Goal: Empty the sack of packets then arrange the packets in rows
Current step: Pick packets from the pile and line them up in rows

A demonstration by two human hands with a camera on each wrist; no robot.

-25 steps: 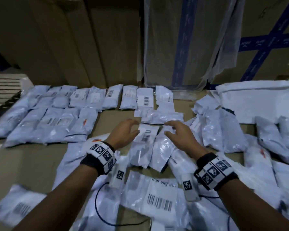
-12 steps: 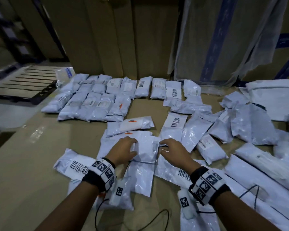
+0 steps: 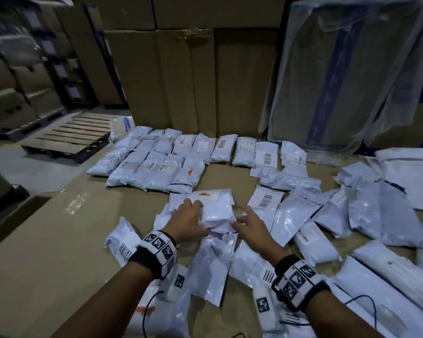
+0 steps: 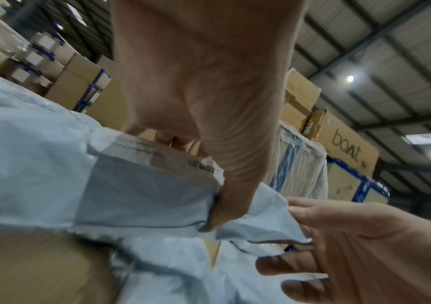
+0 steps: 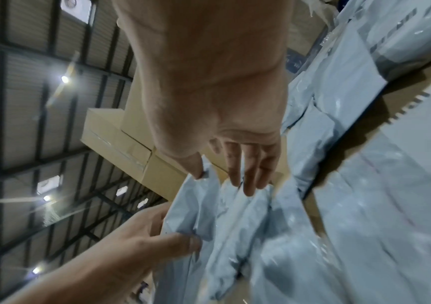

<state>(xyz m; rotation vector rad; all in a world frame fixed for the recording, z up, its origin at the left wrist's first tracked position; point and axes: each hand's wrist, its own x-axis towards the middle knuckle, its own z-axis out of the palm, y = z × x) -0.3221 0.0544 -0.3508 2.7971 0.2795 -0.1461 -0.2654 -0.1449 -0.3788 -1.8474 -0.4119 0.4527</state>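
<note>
White plastic packets lie on a brown cardboard sheet [image 3: 47,252]. Two neat rows of packets [image 3: 161,164] run along the back left. Loose packets [image 3: 291,215] are scattered over the middle and right. My left hand [image 3: 189,217] pinches a crumpled white packet [image 3: 217,208] by its left edge, thumb on top [image 4: 225,185]. My right hand [image 3: 250,223] has straight, spread fingers that touch the same packet's right edge [image 5: 235,226]. The flat white sack [image 3: 413,174] lies at the far right.
Tall cardboard boxes [image 3: 181,81] and a plastic-wrapped box [image 3: 340,81] stand like a wall behind the rows. A wooden pallet [image 3: 69,135] lies on the floor at back left. Bare cardboard stretches left of my left arm. Cables trail from both wrist cameras.
Both hands drew back from the barcode-labelled packet to a crumpled one nearer me. My left hand took hold of it, and it now sits a little higher and further forward.
</note>
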